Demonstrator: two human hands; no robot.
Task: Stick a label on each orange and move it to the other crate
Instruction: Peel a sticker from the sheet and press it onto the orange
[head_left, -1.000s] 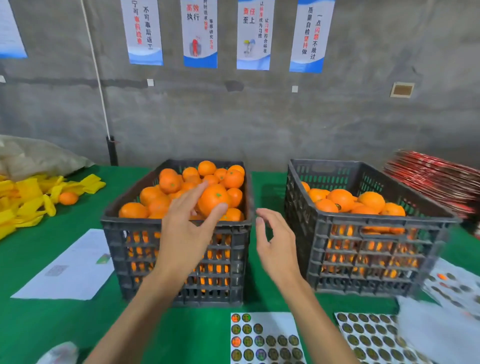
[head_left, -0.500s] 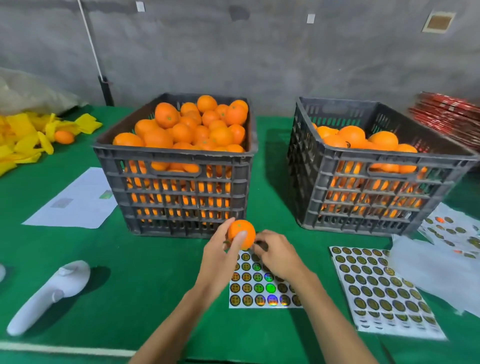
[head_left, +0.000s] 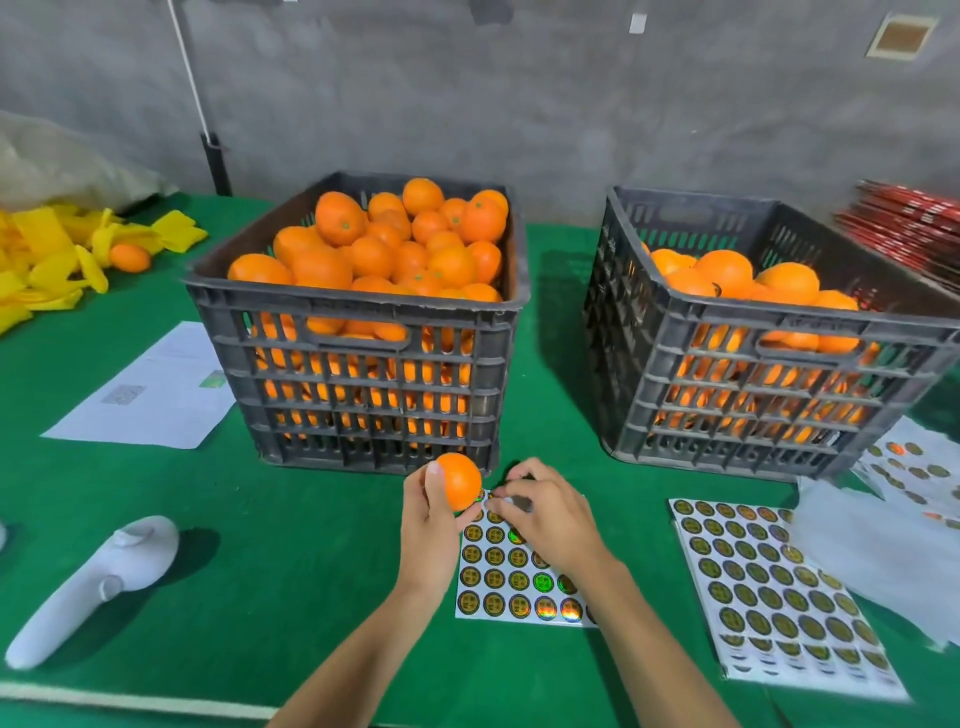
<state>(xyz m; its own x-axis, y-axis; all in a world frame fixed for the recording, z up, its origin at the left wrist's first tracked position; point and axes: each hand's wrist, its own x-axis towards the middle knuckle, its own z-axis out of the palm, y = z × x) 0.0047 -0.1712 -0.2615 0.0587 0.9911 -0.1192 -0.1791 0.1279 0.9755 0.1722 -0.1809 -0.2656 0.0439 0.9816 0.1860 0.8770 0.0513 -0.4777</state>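
Left hand (head_left: 428, 525) grips a small round orange (head_left: 459, 480) just above the near white sheet of round gold stickers (head_left: 514, 587). Right hand (head_left: 545, 514), fingers curled, works at that sheet's top edge; whether it pinches a sticker cannot be told. Behind: full dark grey slatted plastic crate (head_left: 358, 364), and to its right a partly filled matching crate (head_left: 753, 395). Green felt tabletop (head_left: 270, 571).

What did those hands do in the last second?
The left hand lifted one round orange out of the fuller dark plastic crate and brought it down to the sticker sheet, where the right hand now picks at a label. Both crates stayed put.
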